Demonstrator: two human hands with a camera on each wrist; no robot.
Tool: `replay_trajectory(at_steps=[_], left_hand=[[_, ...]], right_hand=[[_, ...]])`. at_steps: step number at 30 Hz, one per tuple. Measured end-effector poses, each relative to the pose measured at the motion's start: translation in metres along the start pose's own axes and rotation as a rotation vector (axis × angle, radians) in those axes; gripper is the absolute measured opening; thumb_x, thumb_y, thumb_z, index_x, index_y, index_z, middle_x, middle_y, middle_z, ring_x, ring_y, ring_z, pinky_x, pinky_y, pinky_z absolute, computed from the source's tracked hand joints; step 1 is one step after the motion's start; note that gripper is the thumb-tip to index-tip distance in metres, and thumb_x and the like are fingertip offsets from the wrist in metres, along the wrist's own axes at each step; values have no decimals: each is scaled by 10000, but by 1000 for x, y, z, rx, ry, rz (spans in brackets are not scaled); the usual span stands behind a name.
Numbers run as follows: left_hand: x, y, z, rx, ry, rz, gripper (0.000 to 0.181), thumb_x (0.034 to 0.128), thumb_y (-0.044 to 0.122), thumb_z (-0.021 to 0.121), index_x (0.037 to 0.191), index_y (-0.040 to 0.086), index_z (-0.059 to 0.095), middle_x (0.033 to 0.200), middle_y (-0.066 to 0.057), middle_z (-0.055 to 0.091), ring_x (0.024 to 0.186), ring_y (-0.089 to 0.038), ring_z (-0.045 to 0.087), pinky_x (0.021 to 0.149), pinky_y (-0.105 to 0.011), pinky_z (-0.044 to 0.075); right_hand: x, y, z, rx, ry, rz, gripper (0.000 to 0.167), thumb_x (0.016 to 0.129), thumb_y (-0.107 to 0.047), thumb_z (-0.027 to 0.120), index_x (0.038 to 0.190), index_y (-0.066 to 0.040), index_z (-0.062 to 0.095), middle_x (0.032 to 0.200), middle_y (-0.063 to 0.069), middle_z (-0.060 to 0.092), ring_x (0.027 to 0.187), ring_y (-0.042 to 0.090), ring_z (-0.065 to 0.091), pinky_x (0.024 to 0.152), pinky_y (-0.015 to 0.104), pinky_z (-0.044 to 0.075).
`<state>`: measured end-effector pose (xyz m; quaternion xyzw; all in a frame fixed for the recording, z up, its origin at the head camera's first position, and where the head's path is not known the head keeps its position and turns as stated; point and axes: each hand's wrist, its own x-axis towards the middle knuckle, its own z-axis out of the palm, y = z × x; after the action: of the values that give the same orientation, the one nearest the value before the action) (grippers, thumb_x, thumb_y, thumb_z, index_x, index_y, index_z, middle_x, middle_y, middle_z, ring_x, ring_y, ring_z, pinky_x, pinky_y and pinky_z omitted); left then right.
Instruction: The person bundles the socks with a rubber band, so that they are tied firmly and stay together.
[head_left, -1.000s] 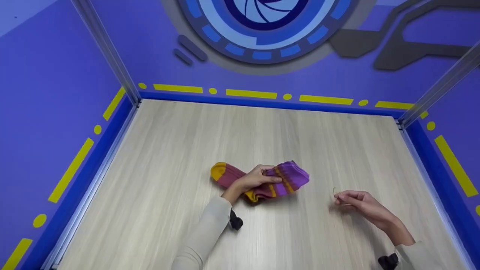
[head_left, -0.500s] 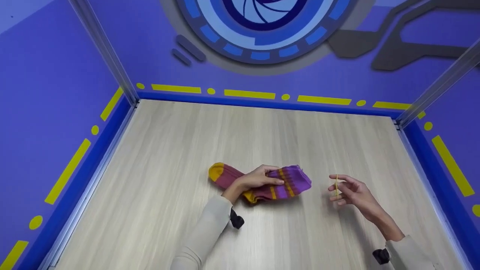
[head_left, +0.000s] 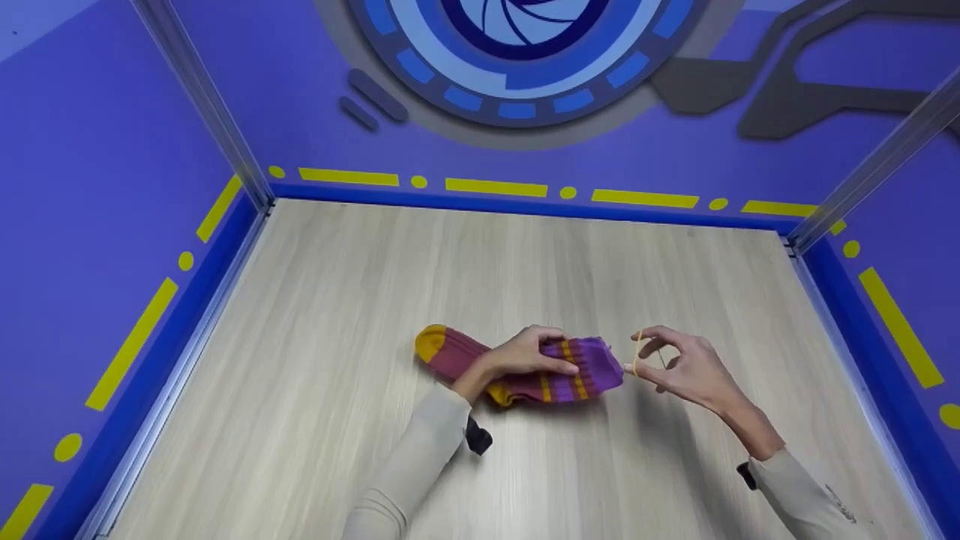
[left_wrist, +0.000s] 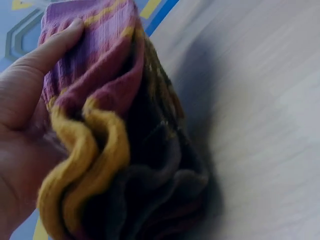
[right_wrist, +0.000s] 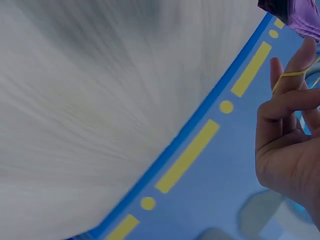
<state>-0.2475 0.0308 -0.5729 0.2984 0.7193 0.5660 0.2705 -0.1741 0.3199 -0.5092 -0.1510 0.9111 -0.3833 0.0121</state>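
A bundle of socks (head_left: 596, 367), maroon with a purple striped cuff and yellow patches, lies across the middle of the table in the head view. My left hand (head_left: 517, 356) grips it near the cuff, thumb on top. Up close in the left wrist view, yellow folds and a dark sock (left_wrist: 155, 150) show beneath the striped one. To the right, my right hand (head_left: 694, 371) has its fingers spread inside a thin yellow rubber band (head_left: 637, 352). One fingertip reaches the cuff's end; contact is unclear. The right wrist view shows the rubber band (right_wrist: 294, 74) looped round the fingers.
The pale wooden table (head_left: 360, 285) is bounded by blue-purple walls (head_left: 495, 161) with yellow dashes at the back and both sides. Metal posts (head_left: 217, 105) stand in the far corners.
My right hand has moved left and up to the cuff end. Its fingers have spread, stretching the rubber band pinched earlier. The left hand keeps its grip on the socks, shifted very slightly.
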Motion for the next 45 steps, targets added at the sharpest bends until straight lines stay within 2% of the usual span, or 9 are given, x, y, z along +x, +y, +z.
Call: replay_trajectory(at_steps=[5, 8, 14, 19, 26, 31, 34, 40, 45], left_hand=[[1, -1, 6, 60, 35, 71, 292, 926, 226, 765, 1193, 114, 722, 1043, -25, 735, 843, -13, 619, 781, -183, 498], [0, -1, 8, 111, 43, 91, 313, 935, 205, 754, 1228, 101, 712, 1116, -90, 740, 868, -9, 607, 799, -179, 488], [-1, -1, 11, 186, 56, 114, 356, 924, 180, 763, 1262, 87, 701, 1203, -116, 735, 938, -39, 603, 852, -188, 488], [-5, -2, 12, 108, 95, 122, 349, 908, 118, 767, 1250, 66, 721, 1223, -126, 738, 969, -45, 625, 885, -205, 501], [-8, -6, 13, 55, 127, 166, 350, 893, 78, 770, 1238, 33, 729, 1173, -168, 741, 940, 2, 612, 877, -200, 504], [-10, -9, 16, 11, 161, 172, 340, 883, 66, 778, 1218, 22, 735, 1162, -172, 743, 946, 9, 619, 888, -202, 505], [-10, -9, 18, 9, 161, 206, 368, 880, 81, 789, 1234, 29, 704, 1167, -160, 740, 992, -12, 642, 931, -219, 509], [-10, -7, 17, 93, 92, 338, 438, 906, 97, 765, 1323, 55, 639, 1240, -153, 699, 1139, -118, 632, 1031, -263, 488], [-9, -4, 15, 173, 15, 351, 422, 936, 121, 734, 1341, 72, 626, 1291, -135, 667, 1182, -107, 585, 1056, -241, 460]], right_hand=[[17, -21, 8, -245, 50, -121, 480, 780, -282, 898, 1194, -146, 695, 990, 74, 767, 469, -11, 476, 473, 214, 414], [25, -31, 13, -344, 55, -169, 528, 738, -312, 926, 1191, -148, 708, 1008, 63, 774, 585, 53, 559, 542, 246, 424], [33, -48, 24, -421, -42, -182, 534, 723, -386, 924, 1145, -127, 725, 1039, 77, 773, 846, 264, 737, 645, 422, 571], [37, -52, 33, -461, -127, -160, 535, 736, -411, 912, 1130, -100, 726, 1042, 93, 777, 904, 293, 744, 667, 446, 588], [43, -45, 38, -412, -206, -97, 529, 726, -473, 900, 1066, -96, 750, 949, 68, 776, 763, 158, 681, 616, 356, 537], [46, -35, 40, -281, -275, -77, 488, 750, -470, 886, 1013, -78, 766, 894, 43, 767, 702, 74, 606, 607, 256, 480], [47, -29, 40, -213, -300, -88, 431, 776, -442, 875, 972, -73, 769, 861, 30, 764, 680, 47, 593, 593, 221, 464], [50, -30, 39, -141, -326, -95, 353, 763, -396, 895, 851, -81, 762, 734, -11, 731, 585, 5, 527, 519, 192, 410], [52, -35, 37, -139, -354, -83, 332, 723, -369, 924, 783, -94, 750, 665, -42, 695, 546, 2, 515, 496, 192, 406]])
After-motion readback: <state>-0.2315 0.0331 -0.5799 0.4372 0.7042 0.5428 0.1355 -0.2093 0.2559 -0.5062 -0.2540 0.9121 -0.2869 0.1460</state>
